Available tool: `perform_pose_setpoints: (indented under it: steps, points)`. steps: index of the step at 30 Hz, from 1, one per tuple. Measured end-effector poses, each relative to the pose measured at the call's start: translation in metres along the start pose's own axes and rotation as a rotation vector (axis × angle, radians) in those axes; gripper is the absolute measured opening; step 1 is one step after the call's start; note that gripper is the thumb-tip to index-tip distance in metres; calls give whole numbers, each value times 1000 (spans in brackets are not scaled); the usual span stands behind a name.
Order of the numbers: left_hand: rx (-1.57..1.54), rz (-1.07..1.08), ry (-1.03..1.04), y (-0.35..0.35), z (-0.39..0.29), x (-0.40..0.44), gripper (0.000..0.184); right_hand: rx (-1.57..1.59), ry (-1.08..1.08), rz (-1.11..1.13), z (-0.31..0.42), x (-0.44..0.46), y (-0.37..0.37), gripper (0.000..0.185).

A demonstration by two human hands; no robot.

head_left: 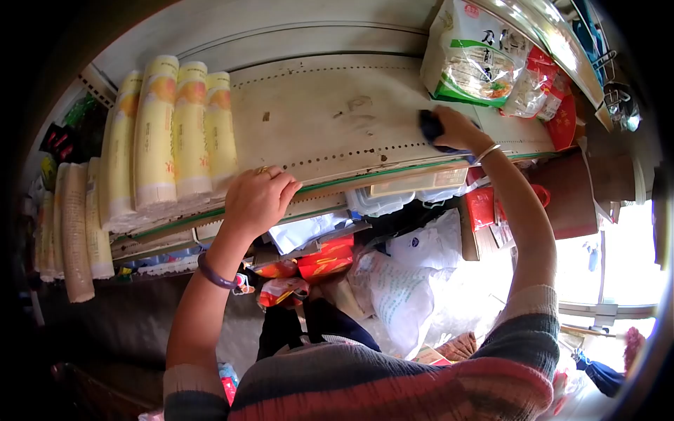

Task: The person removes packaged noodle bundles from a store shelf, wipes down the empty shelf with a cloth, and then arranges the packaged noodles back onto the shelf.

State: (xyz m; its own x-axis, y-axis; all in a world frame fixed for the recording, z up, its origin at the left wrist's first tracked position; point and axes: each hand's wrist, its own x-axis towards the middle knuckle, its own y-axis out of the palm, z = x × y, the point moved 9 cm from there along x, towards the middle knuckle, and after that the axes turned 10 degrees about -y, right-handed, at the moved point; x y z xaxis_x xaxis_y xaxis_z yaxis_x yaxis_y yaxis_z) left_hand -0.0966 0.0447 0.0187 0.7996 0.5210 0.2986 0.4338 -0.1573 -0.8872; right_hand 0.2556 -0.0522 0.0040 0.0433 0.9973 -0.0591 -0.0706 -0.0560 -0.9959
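My right hand point(456, 130) is closed around a dark cloth point(430, 128), which presses on the pale metal shelf point(316, 105) toward its right end. Part of the cloth is hidden under my fingers. At the shelf's front edge rests my left hand point(258, 198), its fingers curled over the rim beside the green strip point(330, 184). Whether anything is under those fingers cannot be seen. Left of that hand stand several tall yellow noodle packs point(158, 133) in a row. Just beyond my right hand is a clear and green noodle bag point(477, 56).
Small red and clear packets point(537, 84) lie at the shelf's right end. Below are plastic boxes point(382, 200), red packages point(326, 256) and a white plastic bag point(407, 288). More yellow packs point(76, 224) stand at far left. A brown carton point(562, 189) is at right.
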Motion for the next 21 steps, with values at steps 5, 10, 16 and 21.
perform_pose_setpoints:
  steps: [5, 10, 16, 21]
  points:
    - [-4, -5, 9, 1, 2, -1, 18, 253, -466, 75, 188, 81, 6, 42]
    - [30, -49, 38, -3, -2, -6, 19, 476, -830, 190, 263, 105, 20, 33]
    - [-39, -31, 13, 0, 3, -3, 19, 313, -441, 296, 109, 53, 29, 34]
    - [-24, -15, -16, 2, 6, 0, 26, -492, 196, 328, -40, -10, -10, 31]
